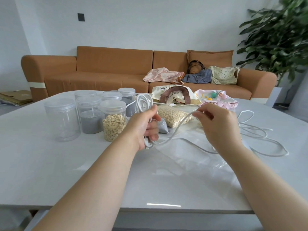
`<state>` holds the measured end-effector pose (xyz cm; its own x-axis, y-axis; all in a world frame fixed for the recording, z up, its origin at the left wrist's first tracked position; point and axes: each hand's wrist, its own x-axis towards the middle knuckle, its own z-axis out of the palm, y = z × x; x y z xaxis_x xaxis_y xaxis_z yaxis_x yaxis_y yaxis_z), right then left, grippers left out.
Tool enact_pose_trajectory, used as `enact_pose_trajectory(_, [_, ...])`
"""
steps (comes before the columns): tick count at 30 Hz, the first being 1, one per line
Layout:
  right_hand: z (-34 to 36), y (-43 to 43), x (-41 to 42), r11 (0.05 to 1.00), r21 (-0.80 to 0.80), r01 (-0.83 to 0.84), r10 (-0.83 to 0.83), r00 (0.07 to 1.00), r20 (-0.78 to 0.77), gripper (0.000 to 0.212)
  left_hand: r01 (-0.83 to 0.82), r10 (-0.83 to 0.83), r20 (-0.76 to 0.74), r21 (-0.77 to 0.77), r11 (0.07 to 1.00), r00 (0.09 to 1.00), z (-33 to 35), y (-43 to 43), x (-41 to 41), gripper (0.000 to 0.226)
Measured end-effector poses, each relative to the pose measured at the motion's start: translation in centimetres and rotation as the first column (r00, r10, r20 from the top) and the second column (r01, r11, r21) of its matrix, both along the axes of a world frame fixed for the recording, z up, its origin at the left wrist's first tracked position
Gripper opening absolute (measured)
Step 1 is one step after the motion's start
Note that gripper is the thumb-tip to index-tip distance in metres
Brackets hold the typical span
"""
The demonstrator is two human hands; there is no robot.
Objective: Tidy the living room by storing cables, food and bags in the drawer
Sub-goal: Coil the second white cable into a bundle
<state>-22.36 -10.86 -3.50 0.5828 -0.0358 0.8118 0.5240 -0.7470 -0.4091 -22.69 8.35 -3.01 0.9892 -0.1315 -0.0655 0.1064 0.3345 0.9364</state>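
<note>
Head view: your left hand (146, 125) grips the coiled part of the white cable (176, 129), your right hand (218, 124) pinches its strand, and the loose end trails across the desk (66, 164).

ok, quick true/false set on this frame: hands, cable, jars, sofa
1. The left hand holds a coil of cable. True.
2. The right hand is empty. False: it pinches a strand of the cable.
3. The leftmost jar holds oats. False: it looks empty; the oats jar stands to its right.
4. Three bags lie on the sofa. True.
5. No cable lies on the table. False: loose loops lie on it by the right hand.
</note>
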Motion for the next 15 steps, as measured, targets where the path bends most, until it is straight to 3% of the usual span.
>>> enact_pose_trajectory(3, [0.0, 0.6, -0.5, 0.997, 0.055, -0.061, 0.055, 0.993, 0.104, 0.022, 0.191, -0.186, -0.051, 0.104, 0.976, 0.981, 0.0, -0.5, -0.5, 0.030])
enact_pose_trajectory(7, [-0.1, 1.1, -0.9, 0.993, 0.033, -0.114, 0.107, 0.980, 0.167, 0.027, 0.407, -0.398, -0.089, 0.280, 0.869, 0.913, 0.1, -1.1, -1.5, 0.019])
enact_pose_trajectory(11, [-0.3, 1.7, -1.1, 0.993, 0.002, -0.118, 0.115, 0.977, 0.182, 0.027, 0.486, -0.473, -0.142, 0.412, 0.771, 0.870, 0.0, -1.7, -1.9, 0.015])
enact_pose_trajectory(15, [-0.4, 1.9, -1.4, 0.994, -0.015, -0.110, 0.111, 0.971, 0.210, 0.031, 0.521, -0.501, -0.178, 0.459, 0.719, 0.847, -0.2, -2.1, -2.0, 0.028])
